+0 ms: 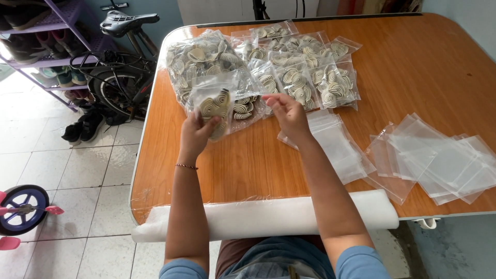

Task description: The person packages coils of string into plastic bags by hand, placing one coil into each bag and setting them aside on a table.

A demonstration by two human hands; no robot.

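My left hand and my right hand hold up a small clear plastic bag of beige and dark spiral pieces above the wooden table. The left hand grips the bag's lower left side, the right hand pinches its top right edge. Behind the bag lies a large clear bag full of the same spiral pieces. Several small filled bags are spread across the far middle of the table.
Empty clear bags lie in a stack by my right forearm and in a loose pile at the right. A white foam roll runs along the near table edge. A bicycle and shoe rack stand left.
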